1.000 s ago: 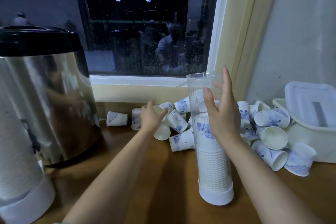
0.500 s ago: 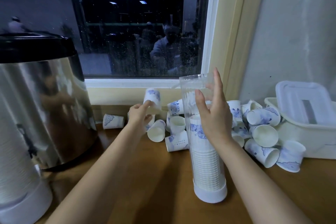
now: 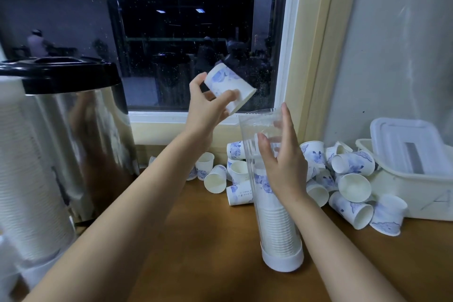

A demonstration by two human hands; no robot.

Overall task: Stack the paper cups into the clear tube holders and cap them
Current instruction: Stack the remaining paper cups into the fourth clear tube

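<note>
Before window (image 3: 171, 44), cup (image 3: 229, 88) mouth toward tube (image 3: 250, 125)

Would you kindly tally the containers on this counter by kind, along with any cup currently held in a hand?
Clear tube holders: 2, one held by the right hand, one full at the left edge
Metal urn: 1
Lidded white bin: 1
Paper cup in the left hand: 1
Total: 5
</note>
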